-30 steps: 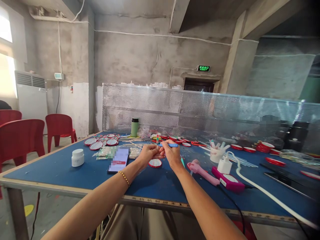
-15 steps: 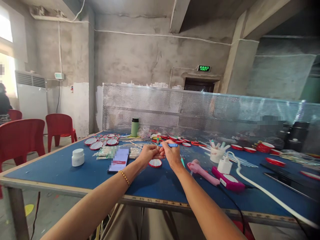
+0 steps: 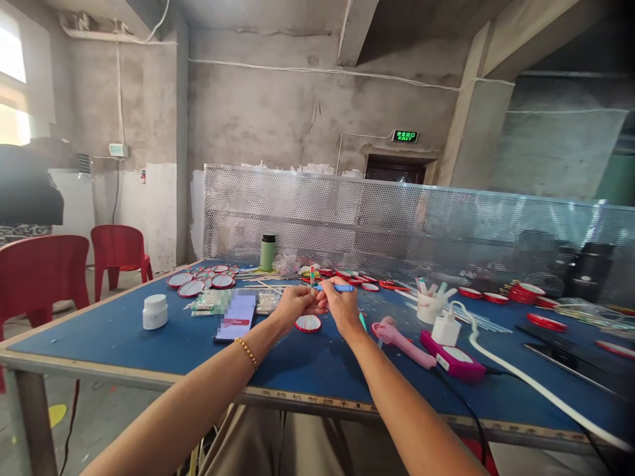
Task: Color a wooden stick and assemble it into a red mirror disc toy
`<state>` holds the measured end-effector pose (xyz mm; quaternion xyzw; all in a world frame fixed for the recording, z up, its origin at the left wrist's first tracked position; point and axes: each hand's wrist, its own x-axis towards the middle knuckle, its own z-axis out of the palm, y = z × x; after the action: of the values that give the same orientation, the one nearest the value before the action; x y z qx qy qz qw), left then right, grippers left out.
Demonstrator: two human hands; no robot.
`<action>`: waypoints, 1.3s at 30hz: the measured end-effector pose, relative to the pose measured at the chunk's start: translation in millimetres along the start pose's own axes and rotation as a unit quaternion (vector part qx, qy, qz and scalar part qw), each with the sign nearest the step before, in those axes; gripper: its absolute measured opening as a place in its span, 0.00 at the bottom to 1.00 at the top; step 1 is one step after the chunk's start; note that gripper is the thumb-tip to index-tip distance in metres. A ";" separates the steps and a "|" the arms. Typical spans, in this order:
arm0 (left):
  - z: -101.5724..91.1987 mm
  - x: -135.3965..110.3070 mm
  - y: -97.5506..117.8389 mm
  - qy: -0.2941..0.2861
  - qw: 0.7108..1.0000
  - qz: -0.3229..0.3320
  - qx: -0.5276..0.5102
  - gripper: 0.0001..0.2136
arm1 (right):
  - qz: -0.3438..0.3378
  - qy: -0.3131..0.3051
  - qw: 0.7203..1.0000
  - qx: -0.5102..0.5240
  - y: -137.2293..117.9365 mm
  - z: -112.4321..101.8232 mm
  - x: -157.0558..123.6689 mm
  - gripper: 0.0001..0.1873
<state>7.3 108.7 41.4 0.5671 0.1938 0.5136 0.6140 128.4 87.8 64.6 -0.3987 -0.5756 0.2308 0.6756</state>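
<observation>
My left hand (image 3: 296,304) is closed on a thin flat stick (image 3: 312,277) that stands upright, with red and green bands toward its top. Close on its right, my right hand (image 3: 343,309) grips a blue marker (image 3: 338,288), its tip end pointing left at the stick. The fingers of both hands almost meet. Just below them on the blue table lies a round white disc with a red rim (image 3: 308,323). A phone (image 3: 235,318) with a lit screen rests left of my left wrist.
Left stand a white jar (image 3: 155,312), red-rimmed discs (image 3: 191,289) and a green bottle (image 3: 268,253). Right are a pink glue gun (image 3: 407,342), a magenta power strip (image 3: 454,357) with a white cable and a cup of markers (image 3: 429,306). A perforated metal screen (image 3: 297,211) lines the back.
A person in dark clothing has come into view at the far left, behind the red chairs. My hands, the stick and the marker have hardly moved.
</observation>
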 end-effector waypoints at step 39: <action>-0.3 -0.1 -0.2 0.003 1.000 -0.006 0.011 0.12 | 0.007 0.007 1.000 -0.011 2.7 -0.6 1.6 0.08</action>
<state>7.1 108.8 41.2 0.5714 0.2041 0.5095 0.6102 129.7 90.5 63.4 -0.4118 -0.5711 0.2260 0.6732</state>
